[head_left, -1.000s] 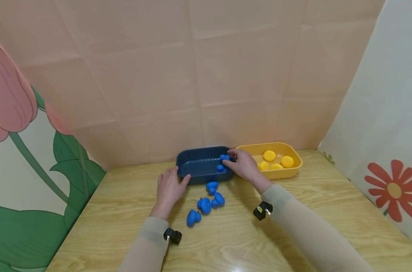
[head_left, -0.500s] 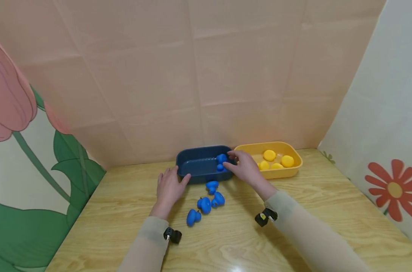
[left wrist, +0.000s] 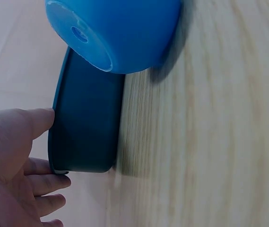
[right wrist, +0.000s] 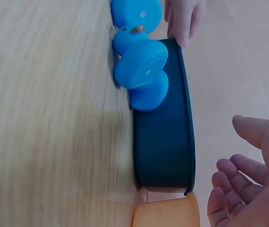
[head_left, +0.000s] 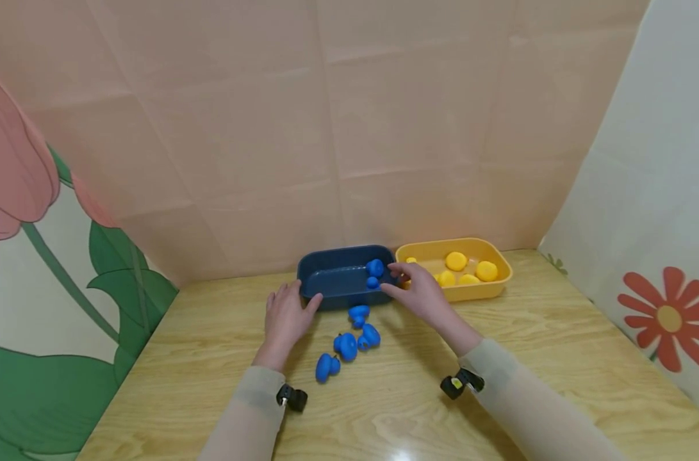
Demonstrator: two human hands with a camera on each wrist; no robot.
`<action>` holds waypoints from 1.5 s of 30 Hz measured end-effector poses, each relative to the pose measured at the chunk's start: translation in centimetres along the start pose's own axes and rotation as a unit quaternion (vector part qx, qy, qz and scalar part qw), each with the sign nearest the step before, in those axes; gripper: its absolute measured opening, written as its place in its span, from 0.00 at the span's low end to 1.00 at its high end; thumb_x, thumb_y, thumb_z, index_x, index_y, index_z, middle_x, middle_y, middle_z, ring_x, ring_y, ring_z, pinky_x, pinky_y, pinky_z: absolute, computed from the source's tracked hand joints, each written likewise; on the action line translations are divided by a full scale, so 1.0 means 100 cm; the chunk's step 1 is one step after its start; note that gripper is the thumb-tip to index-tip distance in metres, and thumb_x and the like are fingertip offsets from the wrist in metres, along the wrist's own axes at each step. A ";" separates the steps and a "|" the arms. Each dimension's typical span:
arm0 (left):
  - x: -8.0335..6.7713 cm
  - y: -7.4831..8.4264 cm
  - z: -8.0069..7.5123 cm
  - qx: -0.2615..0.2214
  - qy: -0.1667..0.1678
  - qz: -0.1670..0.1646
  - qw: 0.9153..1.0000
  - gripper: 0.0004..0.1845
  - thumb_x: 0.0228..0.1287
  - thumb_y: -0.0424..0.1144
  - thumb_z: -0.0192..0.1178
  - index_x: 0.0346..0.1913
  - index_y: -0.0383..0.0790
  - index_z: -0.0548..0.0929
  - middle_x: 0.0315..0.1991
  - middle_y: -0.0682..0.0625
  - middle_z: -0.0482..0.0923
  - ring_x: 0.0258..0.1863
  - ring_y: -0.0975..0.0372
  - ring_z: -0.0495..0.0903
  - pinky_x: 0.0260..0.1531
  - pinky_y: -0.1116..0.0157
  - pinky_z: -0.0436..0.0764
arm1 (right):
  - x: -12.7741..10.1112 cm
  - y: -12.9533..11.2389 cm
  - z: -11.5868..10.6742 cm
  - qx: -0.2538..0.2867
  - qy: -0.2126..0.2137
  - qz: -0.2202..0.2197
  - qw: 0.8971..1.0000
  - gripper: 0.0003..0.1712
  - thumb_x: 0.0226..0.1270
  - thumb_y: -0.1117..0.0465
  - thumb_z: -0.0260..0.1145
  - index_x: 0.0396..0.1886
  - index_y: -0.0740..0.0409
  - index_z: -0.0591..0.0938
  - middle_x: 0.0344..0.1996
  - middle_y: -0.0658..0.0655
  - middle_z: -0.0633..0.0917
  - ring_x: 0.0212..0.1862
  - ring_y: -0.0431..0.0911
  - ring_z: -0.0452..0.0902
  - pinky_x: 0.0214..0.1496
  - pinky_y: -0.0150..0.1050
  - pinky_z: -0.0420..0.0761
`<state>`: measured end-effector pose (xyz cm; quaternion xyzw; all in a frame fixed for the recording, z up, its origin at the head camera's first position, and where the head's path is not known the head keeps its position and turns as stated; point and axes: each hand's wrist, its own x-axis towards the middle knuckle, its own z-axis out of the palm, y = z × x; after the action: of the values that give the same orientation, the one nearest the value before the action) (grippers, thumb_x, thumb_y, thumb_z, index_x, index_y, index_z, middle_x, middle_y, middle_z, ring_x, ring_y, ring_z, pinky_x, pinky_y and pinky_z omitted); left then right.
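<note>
Fingers of our right hand (head_left: pixel 421 293) are hanging loosely spread and holding nothing, just beside the right end of the dark blue tray (head_left: pixel 332 286). Our left hand (head_left: pixel 286 318) is resting flat on the table (head_left: pixel 499 384), its thumb touching the tray's near-left corner. One blue duck (head_left: pixel 375 270) is lying inside the tray at its three o'clock end. We are judging the blue sorting barely begun: three more blue ducks, (head_left: pixel 359 314), (head_left: pixel 355 341) and (head_left: pixel 326 367), are lying on the wood at six o'clock from the tray. The yellow tray (head_left: pixel 499 282), touching the blue one at three o'clock, is holding yellow ducks (head_left: pixel 456 261). Only the head view is showing the contents of both trays. From our right wrist we are seeing the blue tray's outer wall (right wrist: pixel 165 123) side-on and a duck (right wrist: pixel 141 71) close against it; from our left wrist we are seeing the thumb (left wrist: pixel 30 124) on the rim.
</note>
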<state>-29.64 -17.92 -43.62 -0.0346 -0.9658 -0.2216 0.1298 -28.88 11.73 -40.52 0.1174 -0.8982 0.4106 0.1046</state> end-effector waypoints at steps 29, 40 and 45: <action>0.001 -0.004 0.000 0.004 0.000 0.005 1.000 0.40 0.72 0.64 0.54 0.73 0.35 0.68 0.71 0.38 0.68 0.75 0.45 0.58 0.74 0.43 0.49 | -0.038 0.011 0.022 0.070 -0.115 -0.023 0.991 0.30 0.66 0.49 0.73 0.64 0.56 0.80 0.53 0.57 0.84 0.49 0.49 0.78 0.45 0.43 0.80; 0.000 -0.004 0.000 0.000 0.006 0.011 1.000 0.40 0.71 0.63 0.55 0.72 0.34 0.69 0.70 0.37 0.69 0.74 0.44 0.59 0.74 0.42 0.50 | -0.040 0.014 0.030 0.095 -0.176 -0.025 0.980 0.30 0.66 0.51 0.73 0.64 0.57 0.80 0.51 0.57 0.84 0.47 0.48 0.78 0.41 0.39 0.83; 0.000 -0.004 0.000 0.001 0.012 0.014 1.000 0.40 0.71 0.63 0.56 0.72 0.34 0.69 0.70 0.37 0.70 0.74 0.44 0.60 0.73 0.41 0.51 | -0.042 0.015 0.032 0.094 -0.201 -0.025 0.975 0.31 0.66 0.52 0.74 0.65 0.59 0.79 0.48 0.55 0.84 0.45 0.49 0.77 0.44 0.38 0.80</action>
<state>-29.65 -18.27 -43.79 -0.0453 -0.9639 -0.2191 0.1446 -25.64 10.77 -44.83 0.2293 -0.8550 0.4585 -0.0789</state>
